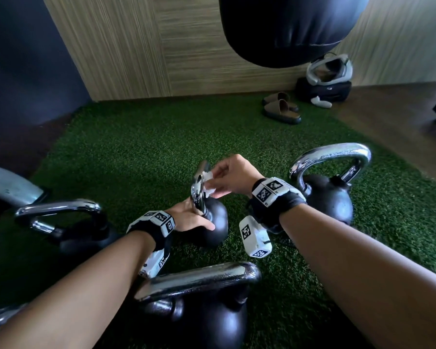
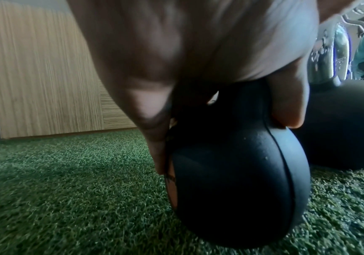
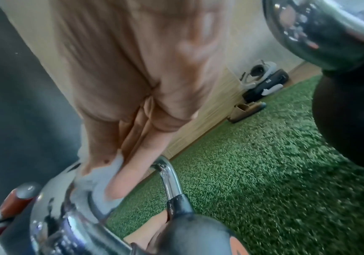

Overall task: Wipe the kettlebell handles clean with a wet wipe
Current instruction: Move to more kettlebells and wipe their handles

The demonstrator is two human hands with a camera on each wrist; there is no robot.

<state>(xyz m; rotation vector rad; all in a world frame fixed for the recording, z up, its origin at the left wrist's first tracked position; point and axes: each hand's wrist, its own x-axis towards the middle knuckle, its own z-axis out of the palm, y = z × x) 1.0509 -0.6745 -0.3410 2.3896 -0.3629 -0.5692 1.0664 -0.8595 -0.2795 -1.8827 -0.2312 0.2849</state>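
A small black kettlebell (image 1: 215,226) with a chrome handle (image 1: 198,190) stands on green turf at the centre. My right hand (image 1: 219,181) pinches a white wet wipe (image 1: 209,183) against the handle's upper part; in the right wrist view the fingers (image 3: 124,179) press the wipe (image 3: 96,188) onto the chrome handle (image 3: 171,177). My left hand (image 1: 196,219) grips the top of the ball below the handle. In the left wrist view its thumb (image 2: 290,107) and fingers (image 2: 157,141) straddle the black ball (image 2: 237,181).
Three larger chrome-handled kettlebells surround it: one right (image 1: 330,197), one left (image 1: 86,235), one nearest me (image 1: 212,313). A black punching bag (image 1: 292,28) hangs above. Slippers (image 1: 282,108) and a black case (image 1: 324,90) lie by the wooden wall.
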